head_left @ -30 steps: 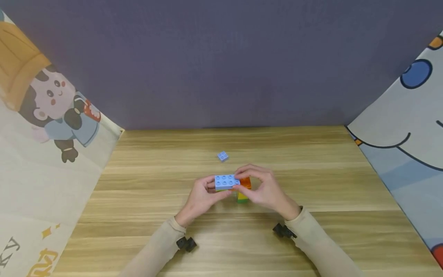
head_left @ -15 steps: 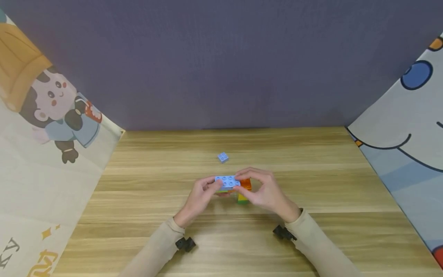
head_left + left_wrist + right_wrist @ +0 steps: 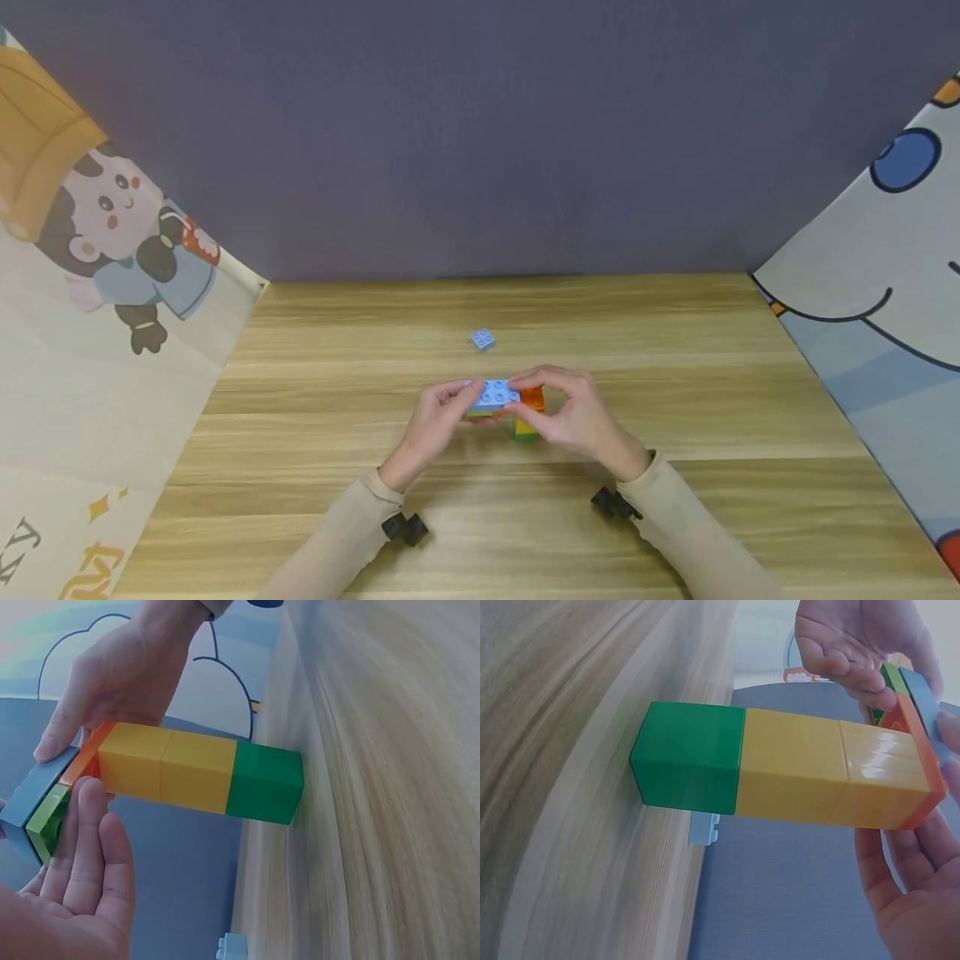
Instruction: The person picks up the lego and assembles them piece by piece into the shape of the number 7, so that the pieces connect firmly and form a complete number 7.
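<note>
A tower of toy building bricks stands on the wooden table, its dark green brick (image 3: 266, 782) lowest and two yellow bricks (image 3: 166, 765) above. An orange brick (image 3: 534, 398) caps them and juts leftward. On top lies a long light-blue brick (image 3: 497, 397), with a thin light-green brick (image 3: 45, 823) beneath its overhanging left end. My left hand (image 3: 433, 425) pinches that end, thumb over the studs and fingers under the light-green brick. At the other end, my right hand (image 3: 581, 417) holds the light-blue brick between thumb and fingers.
A small square light-blue brick (image 3: 483, 339) lies on the wooden table (image 3: 360, 350) beyond the tower. Behind the table rises a dark grey-blue panel (image 3: 480, 142). Printed cartoon panels flank both sides.
My left thumb has moved from the front side of the long light-blue brick up onto its studs, with the fingers now underneath. My right hand keeps its hold.
</note>
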Demonstrator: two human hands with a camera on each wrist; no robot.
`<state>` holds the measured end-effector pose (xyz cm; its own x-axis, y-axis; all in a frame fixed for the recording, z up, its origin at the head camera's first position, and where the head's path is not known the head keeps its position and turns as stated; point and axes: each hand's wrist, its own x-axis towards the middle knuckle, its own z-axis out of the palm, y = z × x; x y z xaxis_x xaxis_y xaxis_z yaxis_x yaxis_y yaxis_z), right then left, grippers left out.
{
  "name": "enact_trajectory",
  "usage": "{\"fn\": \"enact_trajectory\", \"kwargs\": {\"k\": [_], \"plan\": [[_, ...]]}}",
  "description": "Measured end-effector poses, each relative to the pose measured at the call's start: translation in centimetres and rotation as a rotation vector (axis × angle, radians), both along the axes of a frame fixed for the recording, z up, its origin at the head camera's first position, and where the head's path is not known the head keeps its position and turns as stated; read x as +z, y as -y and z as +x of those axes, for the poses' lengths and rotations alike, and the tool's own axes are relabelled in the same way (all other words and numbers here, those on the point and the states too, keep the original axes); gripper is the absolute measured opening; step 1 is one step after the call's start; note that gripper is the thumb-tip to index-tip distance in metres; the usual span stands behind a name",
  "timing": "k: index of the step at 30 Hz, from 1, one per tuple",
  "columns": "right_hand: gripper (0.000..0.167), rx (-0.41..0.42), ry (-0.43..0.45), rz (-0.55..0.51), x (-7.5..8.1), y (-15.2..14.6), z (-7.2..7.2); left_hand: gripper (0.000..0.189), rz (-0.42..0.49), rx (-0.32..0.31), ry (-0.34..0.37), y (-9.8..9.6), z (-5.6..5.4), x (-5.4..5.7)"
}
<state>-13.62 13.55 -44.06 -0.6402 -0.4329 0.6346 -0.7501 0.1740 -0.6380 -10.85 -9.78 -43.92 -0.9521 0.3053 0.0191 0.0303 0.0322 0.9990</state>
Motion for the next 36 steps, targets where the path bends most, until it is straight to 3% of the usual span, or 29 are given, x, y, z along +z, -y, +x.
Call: {"fn": "enact_trajectory", "kwargs": {"k": [13,21,25,30,36], "plan": [[0.033,0.009,-0.012,0.014,0.1,0.0,-0.1,0.042,0.003,-0.016,0.045,0.1,0.0,0.5],[0.034,0.016,-0.019,-0.001,-0.1,0.0,-0.1,0.041,0.022,-0.031,0.014,0.0,-0.1,0.2],[0.034,0.015,-0.013,-0.016,-0.2,0.1,0.0,0.040,-0.016,-0.032,-0.017,0.3,0.0,0.3],[0.037,0.011,-0.001,-0.027,-0.6,0.0,0.1,0.036,-0.124,0.012,-0.112,0.6,0.2,0.6],[0.038,0.010,0.008,-0.040,-0.9,-0.1,0.0,0.039,-0.217,0.070,-0.330,0.3,0.6,1.1]]}}
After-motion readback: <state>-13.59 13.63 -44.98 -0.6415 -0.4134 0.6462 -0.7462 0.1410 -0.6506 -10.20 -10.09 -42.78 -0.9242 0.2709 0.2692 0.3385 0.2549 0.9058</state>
